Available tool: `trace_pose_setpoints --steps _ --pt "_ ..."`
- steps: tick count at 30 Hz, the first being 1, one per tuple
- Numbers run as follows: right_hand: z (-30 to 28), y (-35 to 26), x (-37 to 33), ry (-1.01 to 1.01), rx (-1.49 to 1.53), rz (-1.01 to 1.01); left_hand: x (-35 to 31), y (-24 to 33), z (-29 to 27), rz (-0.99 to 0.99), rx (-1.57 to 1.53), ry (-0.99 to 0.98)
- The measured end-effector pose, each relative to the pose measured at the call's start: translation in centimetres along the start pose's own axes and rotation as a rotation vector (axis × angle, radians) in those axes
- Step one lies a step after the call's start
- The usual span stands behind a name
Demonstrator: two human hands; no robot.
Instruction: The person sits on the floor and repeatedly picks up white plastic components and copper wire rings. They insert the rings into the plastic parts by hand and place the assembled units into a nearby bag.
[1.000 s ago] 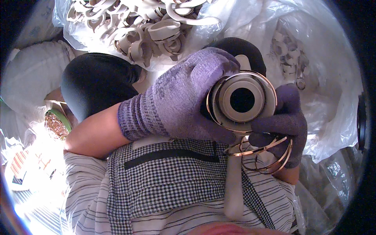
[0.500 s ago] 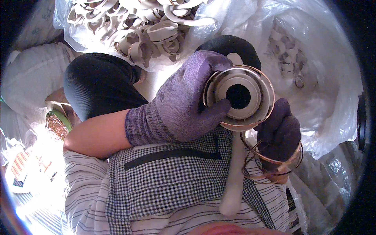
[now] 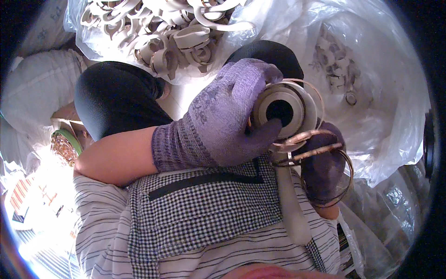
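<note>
A pale beige round housing (image 3: 301,104) with a dark central hole and a long handle (image 3: 294,209) is in my gloved left hand (image 3: 237,111). Its thumb lies by the hole and its fingers wrap the far side. A thin copper-coloured ring (image 3: 319,98) stands slightly off the housing's right rim. Below right of the housing, my gloved right hand (image 3: 323,160) is closed, with several copper-coloured rings (image 3: 348,179) looped around it and crossing in front of the housing's lower edge. Its fingertips are partly hidden behind the housing and rings.
A heap of similar pale plastic parts (image 3: 158,51) lies on clear plastic at the far left. To the right is a clear plastic bag (image 3: 381,83) with small pale pieces inside. A green-rimmed container (image 3: 67,144) of copper-coloured rings stands at the left.
My right hand has moved slightly left and in, and its rings have swung up against the housing. The housing has tilted, its handle end shifting right. The ring at the rim sits further off it.
</note>
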State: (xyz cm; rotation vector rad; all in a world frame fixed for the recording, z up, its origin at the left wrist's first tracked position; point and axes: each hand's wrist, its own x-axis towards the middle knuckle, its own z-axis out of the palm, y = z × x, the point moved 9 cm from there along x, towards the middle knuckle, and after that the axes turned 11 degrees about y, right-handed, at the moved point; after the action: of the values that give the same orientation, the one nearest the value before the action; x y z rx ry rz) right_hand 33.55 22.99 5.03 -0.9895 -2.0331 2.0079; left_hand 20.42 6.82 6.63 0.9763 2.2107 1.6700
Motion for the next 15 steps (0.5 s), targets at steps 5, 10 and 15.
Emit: trace_pose_setpoints --steps 5,10,15 --pt "1.9 -0.7 2.5 0.032 -0.446 -0.311 2.2 1.1 -1.1 0.247 0.163 0.105" --pt "5.1 -3.1 2.2 0.154 -0.805 -0.953 4.3 -0.8 -2.4 0.280 0.099 0.234" --pt "4.1 -0.4 2.7 -0.190 0.098 -0.387 3.2 -0.3 -2.3 0.247 0.082 0.117"
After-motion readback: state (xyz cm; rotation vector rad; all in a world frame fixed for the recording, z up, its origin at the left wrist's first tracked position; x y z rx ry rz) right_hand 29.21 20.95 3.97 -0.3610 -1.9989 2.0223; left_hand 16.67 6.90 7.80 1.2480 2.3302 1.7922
